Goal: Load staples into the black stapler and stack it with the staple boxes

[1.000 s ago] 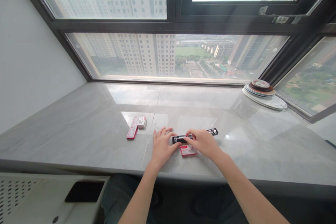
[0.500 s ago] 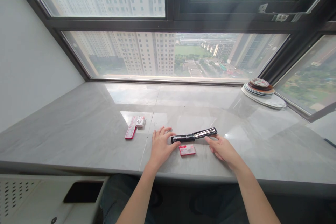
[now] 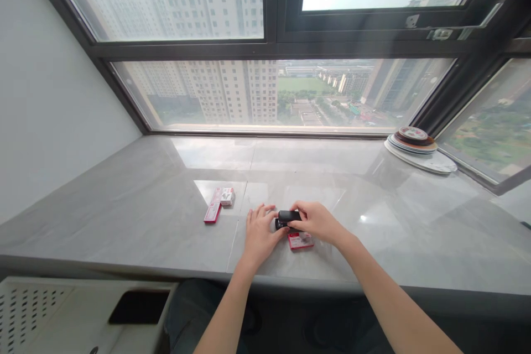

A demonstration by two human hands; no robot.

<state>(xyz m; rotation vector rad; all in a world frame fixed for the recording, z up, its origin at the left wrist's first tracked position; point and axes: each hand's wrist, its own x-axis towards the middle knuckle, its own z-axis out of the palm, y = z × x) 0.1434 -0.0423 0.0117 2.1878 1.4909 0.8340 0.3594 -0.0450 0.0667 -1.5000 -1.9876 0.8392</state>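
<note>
A black stapler lies folded shut on the grey marble sill in front of me. My right hand is closed over its top and right end. My left hand rests flat beside it with fingers spread, the thumb touching the stapler's left end. A small red and white staple box lies just below the stapler, partly under my right hand.
Two more red and white staple boxes lie to the left of my hands. A stack of plates stands at the far right by the window. A white perforated cabinet top sits below the sill at left.
The stapler was lying swung open at full length; now it is folded shut. My right hand moved from the sill onto the stapler's top. The left hand stayed.
</note>
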